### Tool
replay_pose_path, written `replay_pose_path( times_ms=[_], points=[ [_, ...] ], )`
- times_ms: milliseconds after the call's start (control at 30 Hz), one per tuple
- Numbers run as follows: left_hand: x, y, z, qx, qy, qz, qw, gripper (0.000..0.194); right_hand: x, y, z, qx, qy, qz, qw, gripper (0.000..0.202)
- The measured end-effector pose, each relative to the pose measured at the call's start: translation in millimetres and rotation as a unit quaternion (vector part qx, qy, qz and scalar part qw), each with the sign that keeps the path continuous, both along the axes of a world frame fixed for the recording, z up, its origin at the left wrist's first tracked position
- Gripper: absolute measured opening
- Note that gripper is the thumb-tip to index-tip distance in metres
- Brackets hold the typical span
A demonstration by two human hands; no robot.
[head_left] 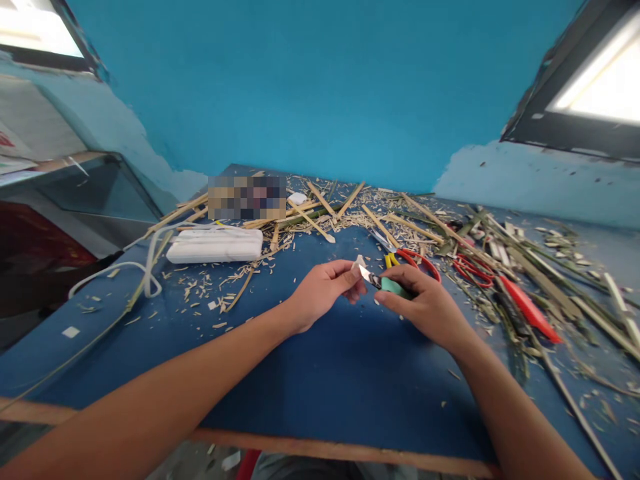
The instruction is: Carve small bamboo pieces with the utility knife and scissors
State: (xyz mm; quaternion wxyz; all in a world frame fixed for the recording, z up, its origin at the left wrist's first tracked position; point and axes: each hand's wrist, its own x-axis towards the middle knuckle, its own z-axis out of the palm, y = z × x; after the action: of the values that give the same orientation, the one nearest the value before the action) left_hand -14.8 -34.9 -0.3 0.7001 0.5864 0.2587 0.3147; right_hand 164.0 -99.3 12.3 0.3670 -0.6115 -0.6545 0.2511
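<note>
The right hand (407, 290) grips a green-handled knife (393, 287); the left hand (333, 287) pinches a small whitish piece (359, 261).

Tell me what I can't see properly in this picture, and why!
All in the head view:
- Pale bit at the left hand: fingers hide part, and it's too small to name.
- Knife: the right hand covers some of its green handle.
- Whatever is behind the blocky patch: blurred out.
- Outside the left window and right window: glare; picture edges cut both off.
</note>
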Motion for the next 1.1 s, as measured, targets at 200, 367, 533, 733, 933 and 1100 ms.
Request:
replay_pose_path(
  times_ms=[200,367,533,733,933,1100],
  points=[
    [-2.4,1.8,4.9,0.041,0.037,0.004,0.998,0.03,0.7,-0.1,-1.3,-0.004,-0.008,-0.008,1.0,0.029],
    [-5.7,6.9,5.8,0.084,0.07,-0.03,0.994,0.031,0.6,-1.3,-1.4,-0.002,-0.017,-0.01,1.0,0.03],
    [-8.2,10.2,5.7,0.122,0.094,-0.055,0.987,0.032,0.5,-2.4,-2.9,-0.008,-0.015,-0.012,1.0,0.029],
    [-7.2,8.5,0.6,0.129,0.122,-0.068,0.982,0.03,-1.1,-1.5,-4.4,-0.016,-0.027,-0.012,0.999,0.029],
    [-5.2,8.5,-5.1,0.078,0.085,-0.071,0.991,0.03,-1.7,0.7,-3.7,0.001,-0.037,-0.01,0.999,0.03],
    [-6.1,10.8,-6.2,0.027,0.046,-0.08,0.995,0.031,-0.7,0.1,-2.5,0.006,-0.039,0.005,0.999,0.034]
  ],
)
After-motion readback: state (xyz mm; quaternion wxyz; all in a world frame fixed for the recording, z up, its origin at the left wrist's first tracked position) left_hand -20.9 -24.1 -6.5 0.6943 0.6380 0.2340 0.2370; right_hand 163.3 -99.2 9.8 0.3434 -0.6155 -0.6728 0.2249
